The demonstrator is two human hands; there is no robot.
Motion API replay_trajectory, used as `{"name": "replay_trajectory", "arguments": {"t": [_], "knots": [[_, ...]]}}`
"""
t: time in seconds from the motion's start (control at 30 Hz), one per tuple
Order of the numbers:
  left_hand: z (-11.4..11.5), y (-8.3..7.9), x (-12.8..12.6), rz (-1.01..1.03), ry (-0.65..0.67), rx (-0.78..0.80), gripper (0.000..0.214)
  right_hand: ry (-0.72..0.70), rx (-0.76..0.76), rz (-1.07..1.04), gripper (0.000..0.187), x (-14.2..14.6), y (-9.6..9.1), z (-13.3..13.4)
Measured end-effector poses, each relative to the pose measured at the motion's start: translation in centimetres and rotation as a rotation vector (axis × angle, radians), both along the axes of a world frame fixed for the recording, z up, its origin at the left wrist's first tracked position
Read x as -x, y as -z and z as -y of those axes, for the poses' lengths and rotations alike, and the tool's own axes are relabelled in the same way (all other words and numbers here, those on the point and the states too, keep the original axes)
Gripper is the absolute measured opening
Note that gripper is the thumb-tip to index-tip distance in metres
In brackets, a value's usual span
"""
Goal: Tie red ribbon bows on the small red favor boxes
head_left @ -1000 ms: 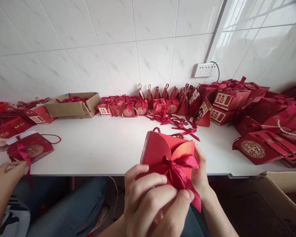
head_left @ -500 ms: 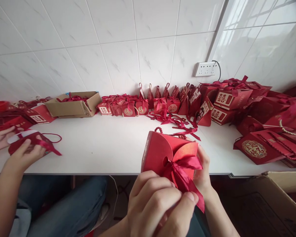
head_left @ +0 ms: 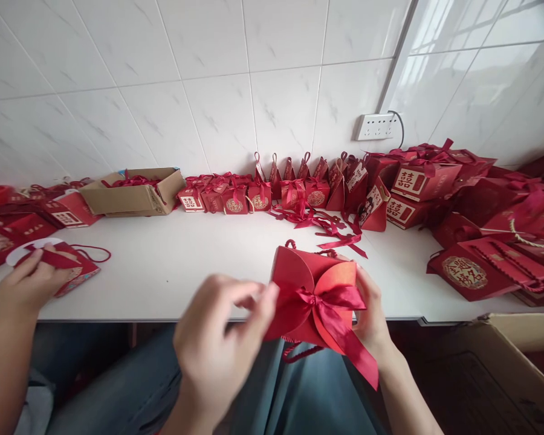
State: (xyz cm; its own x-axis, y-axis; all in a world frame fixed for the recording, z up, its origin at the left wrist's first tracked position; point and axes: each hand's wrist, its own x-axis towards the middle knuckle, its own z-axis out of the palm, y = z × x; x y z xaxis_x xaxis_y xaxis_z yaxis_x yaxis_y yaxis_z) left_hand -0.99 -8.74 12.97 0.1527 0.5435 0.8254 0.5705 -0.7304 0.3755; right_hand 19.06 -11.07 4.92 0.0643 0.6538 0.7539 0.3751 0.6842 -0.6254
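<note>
A red gift box (head_left: 292, 266) with curved, overlapping top flaps and twisted cord handles is held above my lap, at the table's front edge. My right hand (head_left: 372, 308) grips it from the right side; part of the fingers is behind the box. A shiny dark red ribbon (head_left: 317, 299) is knotted over the middle of the flaps, with a loop and a long tail to the right. At the left side of the box, my left hand (head_left: 226, 338), slightly blurred, pinches the ribbon's left part between thumb and fingers.
Finished red boxes (head_left: 236, 199) line the wall, with loose ribbons (head_left: 340, 232) before them. More boxes (head_left: 462, 272) are piled right. A cardboard box (head_left: 131, 199) holds ribbons. Left, a co-worker's hand (head_left: 27, 278) holds a red box. An open carton (head_left: 517, 344) stands lower right.
My left hand has moved left from the front of the knot, uncovering the bow and the lower cord handle. The co-worker's hands have moved apart.
</note>
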Motion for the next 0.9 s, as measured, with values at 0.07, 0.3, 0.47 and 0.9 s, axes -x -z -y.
{"name": "replay_trajectory", "arguments": {"t": [0.07,0.3,0.47,0.9], "knots": [[-2.2,0.2,0.7,0.032,-0.150,0.153,0.013,-0.012,0.083,-0.100,0.093,-0.3,0.7,0.2],[-3.5,3.2,-1.6,0.167,0.474,0.712,0.040,-0.320,0.452,-0.805,0.069,0.8,3.2,0.0],[-1.1,4.4,-4.4,0.069,0.674,0.740,0.049,-0.524,0.584,-1.088,0.075,2.9,1.7,0.5],[-1.0,4.7,-5.2,0.022,0.592,0.660,0.048,-0.497,0.580,-0.941,0.080,3.2,0.7,1.0]]}}
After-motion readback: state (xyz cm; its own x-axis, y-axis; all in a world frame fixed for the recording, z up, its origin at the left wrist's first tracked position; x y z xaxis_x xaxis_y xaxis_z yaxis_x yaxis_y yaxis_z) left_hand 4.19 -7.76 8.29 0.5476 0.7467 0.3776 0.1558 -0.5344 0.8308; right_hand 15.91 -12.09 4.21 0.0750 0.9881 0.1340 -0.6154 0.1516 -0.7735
